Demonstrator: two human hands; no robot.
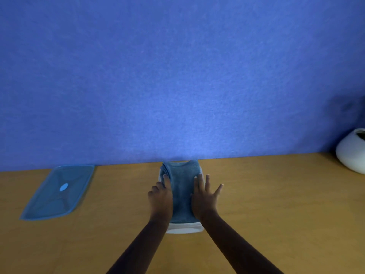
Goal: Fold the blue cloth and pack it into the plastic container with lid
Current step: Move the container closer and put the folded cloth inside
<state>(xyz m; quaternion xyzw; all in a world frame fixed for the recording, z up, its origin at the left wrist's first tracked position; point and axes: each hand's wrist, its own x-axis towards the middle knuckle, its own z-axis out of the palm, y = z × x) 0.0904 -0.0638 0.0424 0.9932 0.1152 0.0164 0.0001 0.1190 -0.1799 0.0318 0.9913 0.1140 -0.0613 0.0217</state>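
The folded blue cloth (181,191) lies inside the clear plastic container (184,228), which stands at the middle of the wooden table against the back wall. The cloth fills the container and rises a little above its rim. My left hand (161,195) rests on the cloth's left edge, index finger stretched along it and the other fingers curled. My right hand (205,196) lies flat on the cloth's right edge with its fingers spread. The blue translucent lid (59,191) lies flat on the table far to the left, apart from the container.
A blue felt wall (177,76) stands right behind the container. A white round vase (352,152) sits at the far right edge of the table (276,204). Bare wood stretches between the lid and the container and to the right of my arms.
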